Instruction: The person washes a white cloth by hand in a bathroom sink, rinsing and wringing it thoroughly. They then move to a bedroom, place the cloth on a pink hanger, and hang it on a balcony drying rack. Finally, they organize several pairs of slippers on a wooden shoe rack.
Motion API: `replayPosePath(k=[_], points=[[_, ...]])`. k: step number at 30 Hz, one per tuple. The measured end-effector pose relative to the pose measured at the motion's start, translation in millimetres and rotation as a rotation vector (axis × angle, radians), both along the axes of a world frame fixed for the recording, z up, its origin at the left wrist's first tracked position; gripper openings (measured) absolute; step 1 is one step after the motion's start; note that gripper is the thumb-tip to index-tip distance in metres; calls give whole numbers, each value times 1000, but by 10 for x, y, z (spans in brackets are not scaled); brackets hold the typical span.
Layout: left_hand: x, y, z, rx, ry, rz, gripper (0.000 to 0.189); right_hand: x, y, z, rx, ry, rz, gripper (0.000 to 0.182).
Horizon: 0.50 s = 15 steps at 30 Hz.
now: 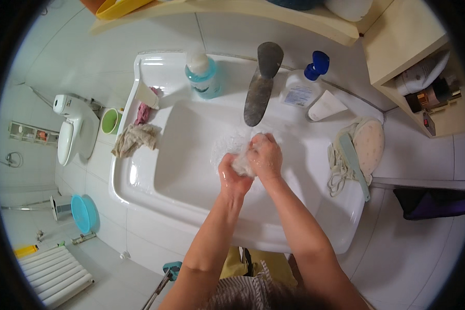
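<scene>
In the white washbasin (pixel 193 155), my left hand (pixel 233 176) and my right hand (pixel 266 155) are close together, both wet. Between them is a soft, white, soaked bundle (pixel 243 163) that looks like a small cloth; spray and the fingers partly hide it. The left hand cups it from below left, and the right is curled over its right side. Just beyond the hands is the grey metal faucet (pixel 259 89), with water splashing beneath its spout.
A blue soap pump bottle (pixel 205 79), a white pump bottle (pixel 300 91) and a white tube (pixel 327 106) line the basin's back. Rags (pixel 135 139) lie on the left rim. On the right rim rest a pale pad (pixel 368 143) and a grey-green handled tool (pixel 354 164). A shelf (pixel 236 13) overhangs the back.
</scene>
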<state>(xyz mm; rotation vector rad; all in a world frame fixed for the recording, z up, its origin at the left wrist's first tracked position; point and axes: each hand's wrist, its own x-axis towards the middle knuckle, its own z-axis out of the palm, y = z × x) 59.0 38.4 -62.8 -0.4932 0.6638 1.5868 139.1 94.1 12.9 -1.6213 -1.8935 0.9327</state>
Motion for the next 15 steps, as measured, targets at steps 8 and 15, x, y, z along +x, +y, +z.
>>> replayPosePath(k=[8, 15], points=[[78, 42, -4, -130, -63, 64, 35, -59, -105, -314, -6, -45, 82, 18], [25, 55, 97, -21, -37, -144, 32, -61, -109, -374, -39, -52, 276, 19]])
